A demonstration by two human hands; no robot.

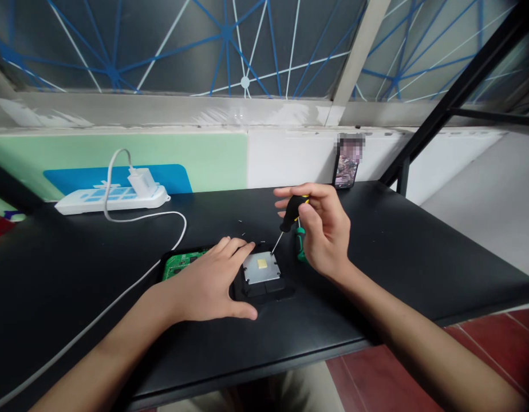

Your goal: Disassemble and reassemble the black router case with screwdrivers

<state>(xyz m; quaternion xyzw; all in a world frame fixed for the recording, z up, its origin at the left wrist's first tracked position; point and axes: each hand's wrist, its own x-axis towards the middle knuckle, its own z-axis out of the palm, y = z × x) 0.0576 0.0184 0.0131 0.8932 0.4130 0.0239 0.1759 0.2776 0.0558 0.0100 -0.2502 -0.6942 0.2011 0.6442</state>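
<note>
My right hand [327,229] grips a screwdriver [292,213] by its black and yellow handle. The thin shaft slants down, and its tip meets the top right corner of a silver metal plate [253,273] with a pale yellow square pad on it. This plate sits in a black device housing [264,290] lying on the table. My left hand [215,277] rests over the middle of the housing with fingers and thumb spread. A green circuit board [178,263] shows at the housing's left end, partly covered by that hand. Behind my right hand lies a green-handled tool [300,245], partly hidden.
A white power strip [114,199] with a plugged-in charger [142,182] lies at the back left. Its white cable [118,297] runs across the black table [419,252]. A phone [347,166] leans on the back wall. Several tiny screws [243,233] lie behind the housing.
</note>
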